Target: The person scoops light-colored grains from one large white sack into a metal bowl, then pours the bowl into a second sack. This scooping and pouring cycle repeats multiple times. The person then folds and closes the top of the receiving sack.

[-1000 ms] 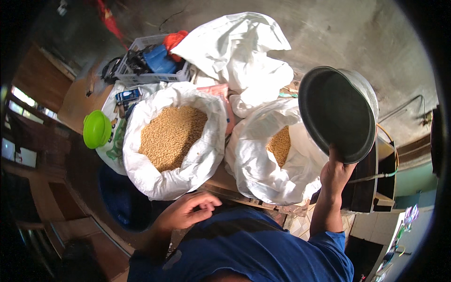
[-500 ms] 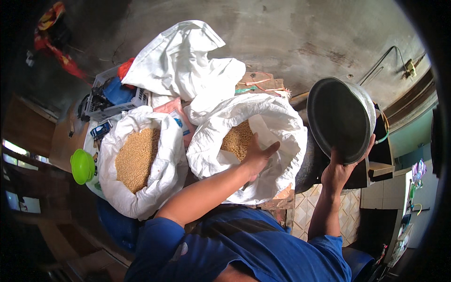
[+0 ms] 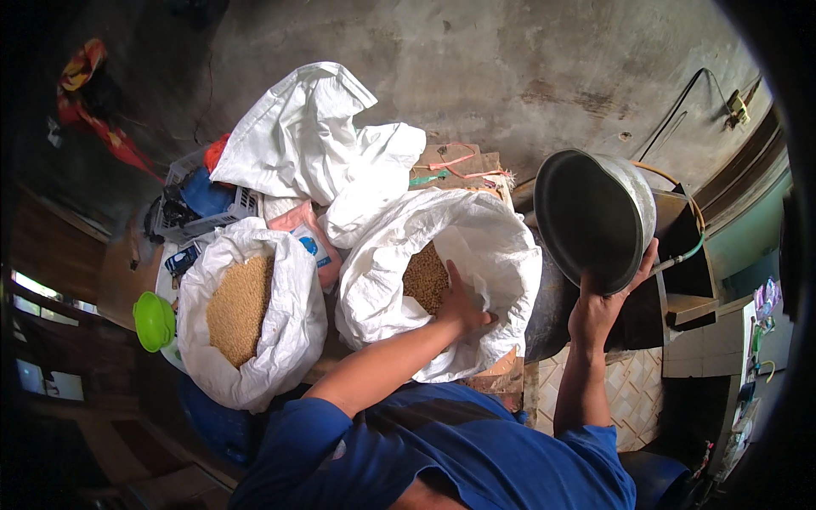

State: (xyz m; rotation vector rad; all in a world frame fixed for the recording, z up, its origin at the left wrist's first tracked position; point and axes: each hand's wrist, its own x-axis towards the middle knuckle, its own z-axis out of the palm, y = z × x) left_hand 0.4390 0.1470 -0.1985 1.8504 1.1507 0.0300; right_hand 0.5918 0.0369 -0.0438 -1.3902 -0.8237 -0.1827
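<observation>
My left hand reaches inside the right white woven sack, fingers apart, close to the small tan beans at its bottom. Nothing shows in that hand. With my right hand I grip the lower rim of a deep metal pot, tipped on its side to the right of the sack. The pot's dark inside faces the sack, and no beans can be made out in it. To the left, a second white sack stands with its mouth rolled wide, full of similar tan beans.
Behind the sacks stands a crumpled white sack, next to a grey plastic crate. A pink packet lies between the sacks. At far left is a green bowl. A hose runs beyond the pot, before a bare wall.
My left hand has shifted inside the right sack, its fingers now pointing more toward the beans. The pot stays in my right hand. The whole view has tilted slightly.
</observation>
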